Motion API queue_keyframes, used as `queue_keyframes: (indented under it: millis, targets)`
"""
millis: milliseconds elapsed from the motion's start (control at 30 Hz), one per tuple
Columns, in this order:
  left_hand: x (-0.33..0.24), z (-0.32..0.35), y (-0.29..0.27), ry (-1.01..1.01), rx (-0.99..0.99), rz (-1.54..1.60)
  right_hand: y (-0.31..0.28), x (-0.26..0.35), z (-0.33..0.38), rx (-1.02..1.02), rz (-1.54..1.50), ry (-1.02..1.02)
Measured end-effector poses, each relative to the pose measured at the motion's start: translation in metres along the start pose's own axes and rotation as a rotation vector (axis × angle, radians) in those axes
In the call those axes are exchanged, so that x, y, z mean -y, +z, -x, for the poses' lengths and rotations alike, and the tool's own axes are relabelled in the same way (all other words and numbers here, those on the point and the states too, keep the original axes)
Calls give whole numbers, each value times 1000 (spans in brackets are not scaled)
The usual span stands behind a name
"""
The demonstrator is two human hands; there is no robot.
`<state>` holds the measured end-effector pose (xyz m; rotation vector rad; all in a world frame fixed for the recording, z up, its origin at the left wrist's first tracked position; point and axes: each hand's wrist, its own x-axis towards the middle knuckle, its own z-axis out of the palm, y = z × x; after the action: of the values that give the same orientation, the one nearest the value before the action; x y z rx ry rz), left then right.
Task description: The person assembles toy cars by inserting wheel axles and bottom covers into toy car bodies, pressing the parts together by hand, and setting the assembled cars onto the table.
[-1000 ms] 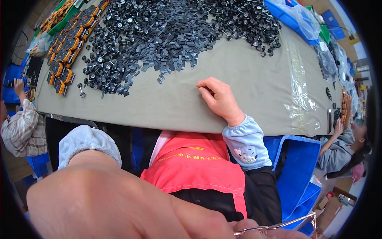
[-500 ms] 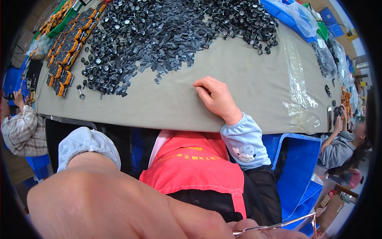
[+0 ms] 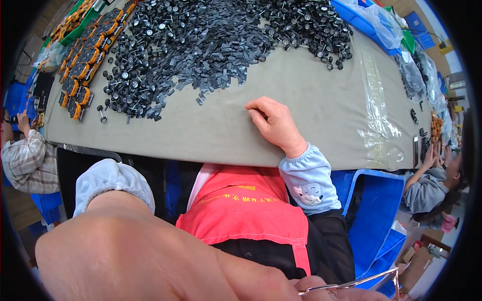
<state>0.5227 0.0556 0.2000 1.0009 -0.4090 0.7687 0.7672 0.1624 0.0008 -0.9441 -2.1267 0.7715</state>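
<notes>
My left hand (image 3: 150, 256) fills the lower foreground, its back toward the view and its wrist in a light blue sleeve cover (image 3: 114, 183). Its bent fingers, partly cut off by the lower edge, are closed at the thin metal frame of a pair of eyeglasses (image 3: 359, 282). On the grey-green table cloth rests my right hand (image 3: 273, 123), fingers curled in and thumb close to the index finger; nothing shows in it. Ahead of it lie a heap of small black flat pieces (image 3: 213, 55) and many black toy wheels on axles (image 3: 306, 25).
Rows of orange-and-black toy car parts (image 3: 83, 70) stand at the left. A blue bin (image 3: 374, 220) sits below the table's right edge; another blue tray (image 3: 366, 20) holds clear plastic bags. Clear tape (image 3: 376, 110) crosses the cloth. Co-workers sit left (image 3: 30, 160) and right (image 3: 427, 188).
Both my hands stay nearly where they were; the whole view has shifted very slightly. The co-worker at the right has moved their hands near the orange parts.
</notes>
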Motion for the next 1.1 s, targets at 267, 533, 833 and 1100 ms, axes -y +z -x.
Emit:
queue_keyframes:
  millis: [267,533,833,1100]
  targets:
    - [-5,0,0,6,11,-5,-2,4,-1,23,3,33]
    - [-6,-4,2,10,12,-9,-1,2,-1,40,-4,39]
    - [-10,-6,6,-1,-16,-52,-1,2,-1,14,9,-6]
    - [-17,-7,5,-17,-11,-75,-2,1,-2,17,5,-9]
